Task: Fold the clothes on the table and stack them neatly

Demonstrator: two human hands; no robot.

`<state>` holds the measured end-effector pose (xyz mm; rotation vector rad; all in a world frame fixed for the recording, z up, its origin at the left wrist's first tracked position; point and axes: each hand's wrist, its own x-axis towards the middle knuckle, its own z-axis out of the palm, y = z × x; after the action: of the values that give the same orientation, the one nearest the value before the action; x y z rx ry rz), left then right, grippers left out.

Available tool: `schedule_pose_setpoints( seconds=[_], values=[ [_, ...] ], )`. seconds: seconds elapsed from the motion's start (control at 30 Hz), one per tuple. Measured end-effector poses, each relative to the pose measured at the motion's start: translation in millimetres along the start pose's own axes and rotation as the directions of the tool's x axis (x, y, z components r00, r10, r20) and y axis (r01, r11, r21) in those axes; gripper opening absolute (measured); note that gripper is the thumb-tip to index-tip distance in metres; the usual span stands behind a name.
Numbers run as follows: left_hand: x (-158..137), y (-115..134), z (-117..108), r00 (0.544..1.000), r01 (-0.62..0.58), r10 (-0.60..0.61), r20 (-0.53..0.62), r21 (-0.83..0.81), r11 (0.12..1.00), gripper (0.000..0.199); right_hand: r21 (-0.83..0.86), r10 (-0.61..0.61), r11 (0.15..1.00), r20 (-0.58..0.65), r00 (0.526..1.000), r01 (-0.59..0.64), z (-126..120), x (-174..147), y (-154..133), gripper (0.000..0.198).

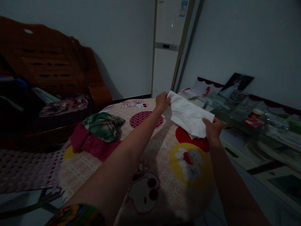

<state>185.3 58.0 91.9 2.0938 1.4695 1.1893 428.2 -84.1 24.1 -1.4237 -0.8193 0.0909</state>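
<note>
A folded white T-shirt (188, 112), its ribbed neckline facing me, is stretched between my two hands over the far right part of a round table. My left hand (162, 102) pinches its left corner. At the opposite corner, my right hand (213, 128) grips the cloth with the thumb on top. Whether the shirt's lower edge touches the table I cannot tell. To the left on the table lies a crumpled heap: a green plaid cloth (103, 125) over a magenta buttoned garment (90, 142).
A patterned tablecloth (162, 163) covers the table. On the left stand a carved wooden bench (47, 66) and a woven chair (30, 169). A glass-topped cabinet (237, 116) with papers, a cup and a picture runs along the right wall. A tall white air conditioner (166, 66) stands behind.
</note>
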Motion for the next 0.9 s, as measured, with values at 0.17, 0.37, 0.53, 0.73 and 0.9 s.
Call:
schedule_pose_setpoints(
  seconds=[0.17,0.37,0.53,0.73,0.9],
  values=[
    [38,48,42,0.983,-0.149,0.141,0.116,0.056,0.987,0.030,0.090,0.029,0.996,-0.134,0.991,-0.017,-7,12,20,0.039],
    [53,61,98,0.897,-0.272,0.249,0.366,0.014,0.962,0.053,-0.006,0.137,0.990,-0.209,0.968,-0.141,-2,17,57,0.038],
    [59,43,127,0.878,-0.281,0.268,0.396,-0.026,0.959,0.056,-0.070,0.152,0.984,-0.168,0.974,-0.165,-5,19,76,0.045],
    [45,19,146,0.809,-0.337,0.418,0.414,-0.255,0.906,0.069,-0.431,0.156,0.883,-0.101,0.983,-0.185,-18,16,66,0.051],
    [-7,-16,131,0.848,-0.326,0.357,0.391,-0.147,0.934,0.057,-0.709,0.003,0.704,-0.051,0.999,-0.039,-30,-4,35,0.069]
  ],
)
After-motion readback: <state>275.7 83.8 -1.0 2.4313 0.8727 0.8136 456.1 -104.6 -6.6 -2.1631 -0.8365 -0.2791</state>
